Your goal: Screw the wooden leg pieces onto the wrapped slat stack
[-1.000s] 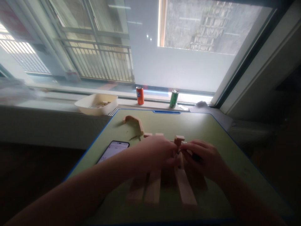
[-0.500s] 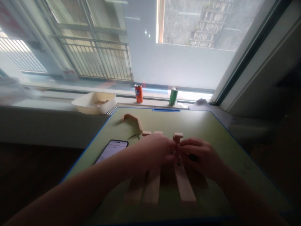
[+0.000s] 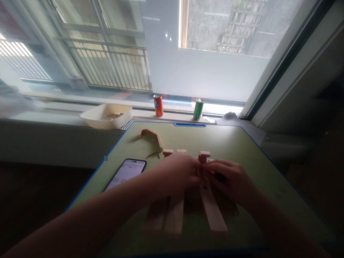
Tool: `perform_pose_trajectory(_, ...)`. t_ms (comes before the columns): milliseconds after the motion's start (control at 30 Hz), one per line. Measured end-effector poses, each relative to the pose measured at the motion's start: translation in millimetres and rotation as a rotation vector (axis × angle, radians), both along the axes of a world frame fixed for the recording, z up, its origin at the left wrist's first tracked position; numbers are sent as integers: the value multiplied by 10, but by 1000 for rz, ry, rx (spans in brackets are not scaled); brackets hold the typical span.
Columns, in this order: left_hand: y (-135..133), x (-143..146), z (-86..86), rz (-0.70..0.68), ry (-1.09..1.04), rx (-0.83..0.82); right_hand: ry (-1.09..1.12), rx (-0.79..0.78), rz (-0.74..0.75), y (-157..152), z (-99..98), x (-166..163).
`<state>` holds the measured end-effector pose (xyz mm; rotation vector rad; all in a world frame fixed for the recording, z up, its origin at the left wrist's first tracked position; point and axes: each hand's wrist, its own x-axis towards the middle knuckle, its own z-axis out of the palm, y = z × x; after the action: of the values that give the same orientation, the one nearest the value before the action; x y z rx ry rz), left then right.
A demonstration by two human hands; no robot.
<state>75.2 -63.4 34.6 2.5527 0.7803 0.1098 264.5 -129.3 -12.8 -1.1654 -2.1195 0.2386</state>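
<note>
Several pale wooden slats [image 3: 212, 211] lie side by side on the green table [image 3: 249, 143], running away from me. My left hand [image 3: 177, 173] and my right hand [image 3: 231, 179] meet over the far end of the slats, fingers curled and pinched together at a small wooden block [image 3: 204, 156] that stands above the right slat. What the fingertips grip is hidden between the hands. Two more block ends [image 3: 174, 152] show just past my left hand.
A phone [image 3: 126, 173] with a lit screen lies at the table's left. A curved wooden piece [image 3: 152, 136] rests further back. On the window sill stand a cream basket [image 3: 107, 115], an orange can [image 3: 158, 105] and a green can [image 3: 198, 109].
Both hands have stayed together at the block with only small shifts; the view has tilted slightly.
</note>
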Motion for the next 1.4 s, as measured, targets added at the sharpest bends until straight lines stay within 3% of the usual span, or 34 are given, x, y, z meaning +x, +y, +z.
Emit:
perform_pose_trajectory(267,0,5,0,1,19,-5,-11,36,-47,-9,-36,38)
perform_pose_trajectory(767,-8,26,27,-16,33,21,-144,126,33,-8,-32,-1)
perform_pose_trajectory(1033,16,-5,-29,-39,-3,37,-130,137,-26,-15,-30,-37)
perform_pose_trajectory(1400,4,-32,-23,14,12,-3,-1,-39,-92,-1,42,16)
